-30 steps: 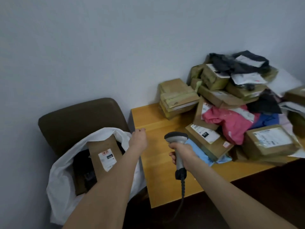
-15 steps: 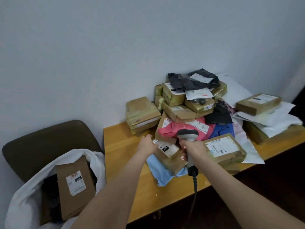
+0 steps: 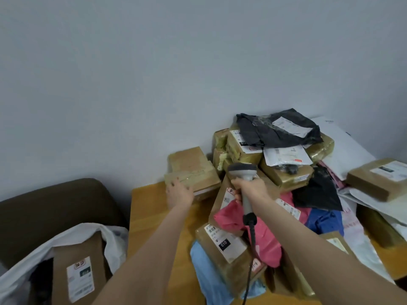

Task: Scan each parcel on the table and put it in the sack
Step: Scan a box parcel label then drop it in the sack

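Near left, white plastic sack (image 3: pixel 114 241) holds one brown labelled parcel (image 3: pixel 79 269). Since 1 s ago the left hand (image 3: pixel 179 192) has moved from the sack rim across the yellow wooden table (image 3: pixel 154 216): next pick is starting. Its fingers are straight and slightly spread, tips touching the tan taped cardboard box (image 3: pixel 193 172), no grip yet. The right hand (image 3: pixel 251 190) wraps the grey barcode scanner (image 3: pixel 242 170).

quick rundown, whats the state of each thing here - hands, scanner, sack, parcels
left hand: open, fingers at the taped box stack
right hand: gripping the scanner handle
scanner: held upright, cord hanging down
sack: mouth open, brown parcel inside
taped box stack: sealed, on the table by the wall
parcel pile: heaped on the table, not yet sacked
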